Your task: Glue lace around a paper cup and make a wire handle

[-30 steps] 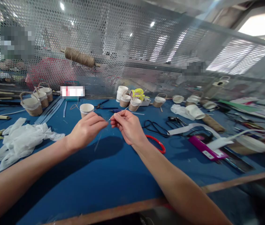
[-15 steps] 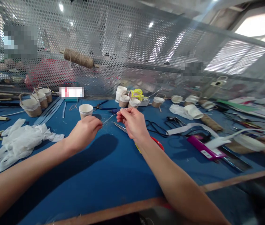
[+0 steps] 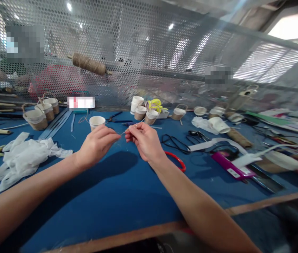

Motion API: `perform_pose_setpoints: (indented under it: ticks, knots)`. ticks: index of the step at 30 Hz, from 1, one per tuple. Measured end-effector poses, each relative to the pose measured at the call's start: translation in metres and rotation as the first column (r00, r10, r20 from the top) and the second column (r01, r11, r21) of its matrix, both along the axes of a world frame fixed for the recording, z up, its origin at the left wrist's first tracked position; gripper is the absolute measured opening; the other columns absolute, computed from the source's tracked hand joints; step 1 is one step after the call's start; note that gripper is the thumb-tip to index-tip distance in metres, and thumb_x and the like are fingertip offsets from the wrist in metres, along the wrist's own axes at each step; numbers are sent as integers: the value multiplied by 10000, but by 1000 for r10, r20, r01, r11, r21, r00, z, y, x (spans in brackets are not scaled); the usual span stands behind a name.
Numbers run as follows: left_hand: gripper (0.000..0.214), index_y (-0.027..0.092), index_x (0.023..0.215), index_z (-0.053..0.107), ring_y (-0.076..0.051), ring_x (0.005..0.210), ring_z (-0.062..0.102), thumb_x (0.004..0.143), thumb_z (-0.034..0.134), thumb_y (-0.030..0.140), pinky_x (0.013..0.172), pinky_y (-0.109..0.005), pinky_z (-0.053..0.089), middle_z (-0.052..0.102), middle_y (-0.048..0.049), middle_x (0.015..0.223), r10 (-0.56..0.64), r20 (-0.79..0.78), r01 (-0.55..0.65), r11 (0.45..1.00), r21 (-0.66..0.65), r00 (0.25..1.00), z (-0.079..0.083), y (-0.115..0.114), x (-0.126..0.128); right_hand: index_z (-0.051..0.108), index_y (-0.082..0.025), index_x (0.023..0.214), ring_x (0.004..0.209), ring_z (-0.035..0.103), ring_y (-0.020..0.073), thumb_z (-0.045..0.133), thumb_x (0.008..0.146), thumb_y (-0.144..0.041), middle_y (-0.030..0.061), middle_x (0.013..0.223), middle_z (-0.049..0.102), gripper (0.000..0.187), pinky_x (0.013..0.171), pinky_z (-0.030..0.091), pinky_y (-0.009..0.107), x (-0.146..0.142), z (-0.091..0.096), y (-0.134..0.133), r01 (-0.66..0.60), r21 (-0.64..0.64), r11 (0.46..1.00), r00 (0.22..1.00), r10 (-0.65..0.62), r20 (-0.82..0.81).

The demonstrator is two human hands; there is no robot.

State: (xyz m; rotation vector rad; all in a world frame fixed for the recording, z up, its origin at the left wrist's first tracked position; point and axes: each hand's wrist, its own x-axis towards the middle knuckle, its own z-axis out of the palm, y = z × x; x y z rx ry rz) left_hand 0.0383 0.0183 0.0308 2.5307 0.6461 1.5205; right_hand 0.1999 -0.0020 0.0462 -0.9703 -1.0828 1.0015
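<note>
Left hand [image 3: 94, 146] and right hand [image 3: 146, 140] pinched a thin strand [image 3: 122, 133]; below, the blue tabletop [image 3: 112, 196] stretched to its brown front edge [image 3: 127, 236].

The twine [image 3: 88, 64] looks rough, the perforated panel [image 3: 98, 31] metallic.

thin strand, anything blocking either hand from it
Nothing visible: the left hand and right hand both pinch the thin strand, and nothing crosses the span between them. The white-rimmed cup stands beyond the left hand.
</note>
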Motion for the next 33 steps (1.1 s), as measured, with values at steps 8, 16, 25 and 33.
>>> perform_pose_setpoints:
  ticks: [8, 16, 25, 33]
  knots:
    - [65, 127, 700, 607, -30, 499, 466, 675, 663, 148, 505, -160, 405, 594, 7, 662, 222, 660, 678, -5, -735, 717, 4, -9, 19, 524, -175, 685, 530, 579, 86, 601, 748, -251, -22, 650, 618, 125, 526, 497, 242, 0, 0, -2, 92, 250, 964, 981, -131, 144]
    - [387, 164, 1054, 520, -150, 837, 548, 686, 631, 123, 728, -305, 440, 589, -62, 956, 146, 270, -14, 900, -436, 952, 1, 14, -8, 470, -165, 589, 452, 541, 64, 581, 736, -118, -30, 526, 592, 190, 485, 464, 207, 19, 7, 18, 181, -77, 981, 982, -185, -49]
    - [258, 106, 942, 590, -186, 754, 530, 877, 343, 79, 616, -295, 433, 634, -112, 919, 363, -434, -51, 811, 582, 825, 6, -1, -3, 499, -150, 608, 469, 559, 75, 577, 731, -114, -21, 522, 598, 150, 467, 460, 202, 5, 2, 8, 86, -144, 986, 995, -92, -32]
    - [185, 146, 825, 633, -150, 734, 525, 850, 452, 124, 691, -277, 454, 634, -73, 807, 18, -198, 36, 963, 269, 980, 0, 6, -4, 503, -158, 634, 503, 571, 84, 634, 702, -197, -19, 568, 611, 152, 501, 469, 223, 1, -2, 4, 21, -78, 997, 1000, -23, -20]
